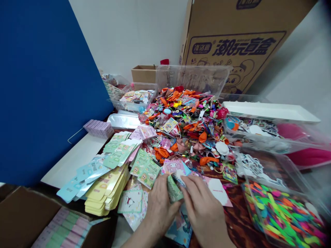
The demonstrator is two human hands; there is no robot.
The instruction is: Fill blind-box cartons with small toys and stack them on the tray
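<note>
At the near edge of the bench (240, 220): the left hand (160, 206) and right hand (204, 210) sit close together above loose printed cards (131, 206).
Held item: a green packet (173, 189), standing tilted between the hands and touching both.
Left fingers (162, 182): clenched around the packet's left side.
Right fingers (192, 189): curled against its right side; whether they grip it, I cannot tell.
Left of the hands: stacks of yellow cards (106, 189), mint cards (143, 168) and pale blue cards (82, 177).
Bench middle: a heap of balloons and trinkets (181, 124).
Right edge: a clear bin (281, 217) of bright plastic strips.
Near left corner: a cardboard box (26, 217) holding pink and green packs.
Far side: a large printed carton (232, 44).
</note>
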